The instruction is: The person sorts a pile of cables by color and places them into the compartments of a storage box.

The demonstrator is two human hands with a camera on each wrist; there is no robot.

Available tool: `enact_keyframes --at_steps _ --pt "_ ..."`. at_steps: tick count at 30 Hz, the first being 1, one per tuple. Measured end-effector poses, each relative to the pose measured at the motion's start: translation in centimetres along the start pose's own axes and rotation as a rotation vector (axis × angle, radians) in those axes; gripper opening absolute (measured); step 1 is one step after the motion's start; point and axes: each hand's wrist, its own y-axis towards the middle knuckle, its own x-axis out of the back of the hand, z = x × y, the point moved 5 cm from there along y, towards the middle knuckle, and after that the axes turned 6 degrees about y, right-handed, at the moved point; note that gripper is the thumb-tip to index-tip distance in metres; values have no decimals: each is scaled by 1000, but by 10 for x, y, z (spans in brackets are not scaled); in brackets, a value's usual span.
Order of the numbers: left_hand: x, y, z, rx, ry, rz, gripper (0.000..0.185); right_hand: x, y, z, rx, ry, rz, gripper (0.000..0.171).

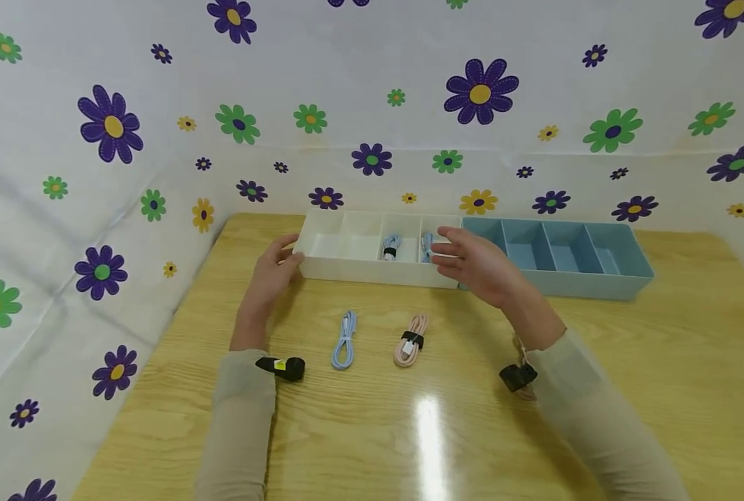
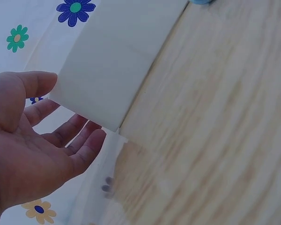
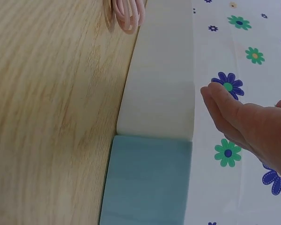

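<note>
A staged recording booth, not a lived-in room. My wooden worktop (image 1: 597, 390) is walled on three sides by white sheeting (image 1: 346, 83) printed with purple, green and yellow flowers. Only plastic organiser trays (image 1: 372, 271) and bundled cables (image 1: 344, 339) sit on it.

bright even light, glare streak on table (image 1: 430, 438), edges warped

Blue tray (image 1: 622, 275) beside, blue cable (image 1: 344, 339) & pink cable (image 1: 410, 341) on table (image 1: 660, 390).
</note>
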Motion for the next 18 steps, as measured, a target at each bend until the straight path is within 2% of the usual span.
enact_keyframes --at_steps 10,18 --pt "8 1 -2 21 13 -4 51 4 -17 -8 -6 42 19 61" --pt "0 -1 -3 22 -8 16 50 9 -34 -16 22 23 59 64"
